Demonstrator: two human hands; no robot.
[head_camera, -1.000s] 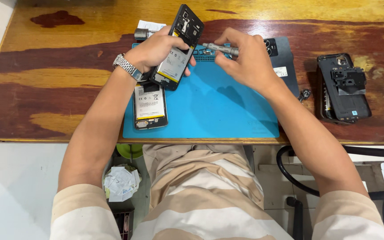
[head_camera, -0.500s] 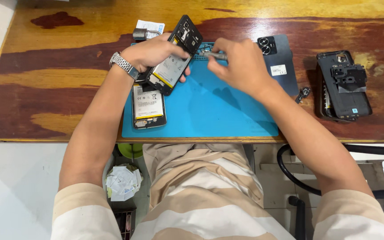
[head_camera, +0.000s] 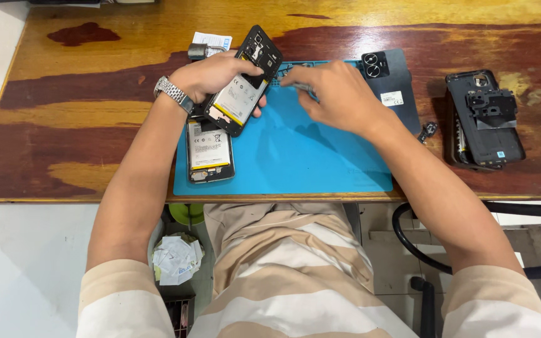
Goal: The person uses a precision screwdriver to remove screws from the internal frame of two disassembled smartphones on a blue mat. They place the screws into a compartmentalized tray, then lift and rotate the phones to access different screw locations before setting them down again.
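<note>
Wooden table, bearing our blue work mat. Second opened phone flat on the mat's left edge. Our left hand, fingers curled, grips an opened phone tilted above the mat. Our right hand, fingers pinched closed on a slim metal tool, beside that phone.

Bright, even light falls from above, and the glossy wooden bench throws soft glare along its far edge. The hands cast short, soft shadows onto the blue mat just beneath them. Focus is sharp throughout, with slight wide-angle stretching at the near corners.
</note>
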